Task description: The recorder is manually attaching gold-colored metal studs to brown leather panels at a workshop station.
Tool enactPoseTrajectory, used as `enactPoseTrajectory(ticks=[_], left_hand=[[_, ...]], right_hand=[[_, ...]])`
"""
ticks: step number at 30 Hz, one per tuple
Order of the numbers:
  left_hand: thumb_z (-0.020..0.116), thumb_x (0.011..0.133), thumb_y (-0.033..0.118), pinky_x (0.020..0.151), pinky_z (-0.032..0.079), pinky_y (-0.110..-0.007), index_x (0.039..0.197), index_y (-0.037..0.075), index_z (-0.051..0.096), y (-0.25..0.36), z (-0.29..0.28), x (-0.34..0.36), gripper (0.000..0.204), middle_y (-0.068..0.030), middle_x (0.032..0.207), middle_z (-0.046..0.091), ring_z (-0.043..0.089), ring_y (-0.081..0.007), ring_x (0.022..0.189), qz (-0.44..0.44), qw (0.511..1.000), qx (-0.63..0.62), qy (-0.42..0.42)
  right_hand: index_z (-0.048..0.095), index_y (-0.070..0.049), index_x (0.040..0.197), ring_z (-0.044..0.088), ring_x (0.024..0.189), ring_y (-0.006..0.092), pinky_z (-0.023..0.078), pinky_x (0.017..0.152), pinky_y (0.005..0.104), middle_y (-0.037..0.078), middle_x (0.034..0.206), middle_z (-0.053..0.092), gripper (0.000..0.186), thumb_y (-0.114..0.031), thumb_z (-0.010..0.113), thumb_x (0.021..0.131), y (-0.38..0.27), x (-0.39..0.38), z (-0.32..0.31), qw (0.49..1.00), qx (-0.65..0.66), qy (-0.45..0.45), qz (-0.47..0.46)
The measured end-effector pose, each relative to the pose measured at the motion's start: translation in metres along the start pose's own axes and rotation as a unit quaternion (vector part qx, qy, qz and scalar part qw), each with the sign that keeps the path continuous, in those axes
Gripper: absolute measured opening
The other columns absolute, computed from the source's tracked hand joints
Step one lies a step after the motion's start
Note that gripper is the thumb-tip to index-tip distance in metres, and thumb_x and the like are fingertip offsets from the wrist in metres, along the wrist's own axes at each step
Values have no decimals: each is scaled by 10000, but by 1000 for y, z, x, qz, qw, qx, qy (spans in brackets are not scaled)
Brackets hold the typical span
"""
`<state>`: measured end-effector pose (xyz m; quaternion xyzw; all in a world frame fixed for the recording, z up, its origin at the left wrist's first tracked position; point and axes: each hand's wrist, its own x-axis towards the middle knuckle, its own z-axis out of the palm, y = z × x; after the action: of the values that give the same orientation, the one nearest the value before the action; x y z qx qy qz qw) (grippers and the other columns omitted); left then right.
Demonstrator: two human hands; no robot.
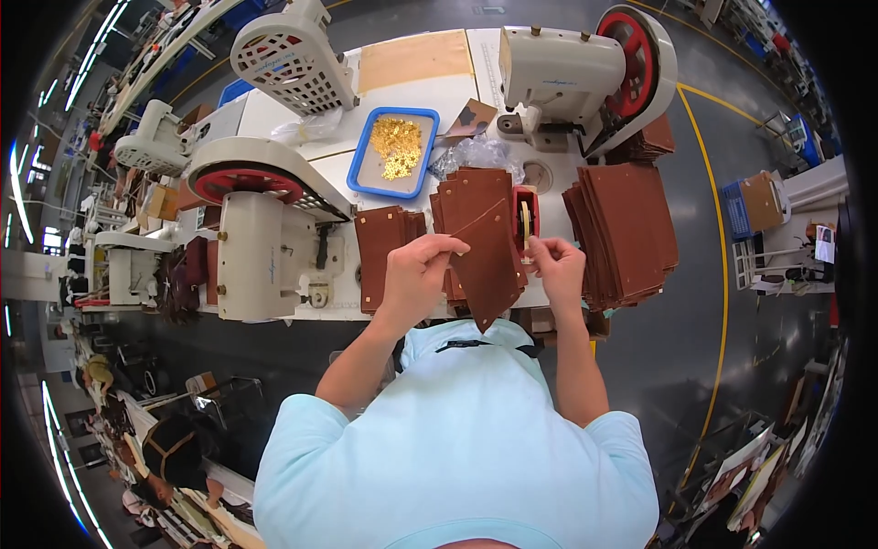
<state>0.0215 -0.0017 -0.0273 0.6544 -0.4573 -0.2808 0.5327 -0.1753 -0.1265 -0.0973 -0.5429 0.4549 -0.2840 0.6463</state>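
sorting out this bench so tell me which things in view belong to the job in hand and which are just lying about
Seemingly in use:
- brown piece, left hand at its edge
- red dispenser, right hand beside it
- brown stacks, probably

Seemingly just lying about:
- clear plastic
- tan board

Unsure: blue tray of gold bits

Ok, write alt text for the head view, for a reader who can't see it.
The left hand holds a brown panel over a stack of similar ones, while the right hand is at a red roll holder. A blue tray of small gold pieces lies beyond, with white machines around.
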Motion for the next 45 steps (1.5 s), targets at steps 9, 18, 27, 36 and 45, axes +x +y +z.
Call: enactPoseTrajectory(ticks=[9,18,27,36,45], left_hand=[[714,783,13,642,547,-269,891,-13,714,-15,-10,8,112,-94,845,705,683,-162,689,-14,991,129,43],[673,782,63,760,534,-342,989,73,730,-3,-26,24,215,-120,965,701,673,-253,809,-28,965,228,-128],[719,788,150,724,520,-387,987,78,709,-7,-20,38,212,-117,935,701,670,-296,798,-77,945,280,-152],[684,828,170,745,506,-387,1120,72,687,-15,-17,43,308,-129,936,698,665,-307,821,-45,963,218,-153],[646,891,187,723,489,-322,1056,26,701,-11,-22,39,237,-117,932,694,641,-231,779,-82,974,145,-153]], right_hand=[[706,0,1061,647,606,129,508,506,275,70,785,706,312,-227,704,847,173,70,-49,955,-295,28,15],[723,-52,930,654,701,123,516,618,247,38,832,711,155,-171,699,833,145,57,-23,975,-19,70,211],[746,54,877,660,1019,199,498,831,304,169,1028,716,208,-135,727,794,185,34,-13,981,-62,171,68],[721,44,745,616,1147,276,461,933,331,236,1148,672,193,-146,717,777,190,30,-12,982,-11,167,88],[705,4,780,664,700,152,518,686,295,76,789,709,183,-177,720,807,189,17,-28,958,-101,245,107]])
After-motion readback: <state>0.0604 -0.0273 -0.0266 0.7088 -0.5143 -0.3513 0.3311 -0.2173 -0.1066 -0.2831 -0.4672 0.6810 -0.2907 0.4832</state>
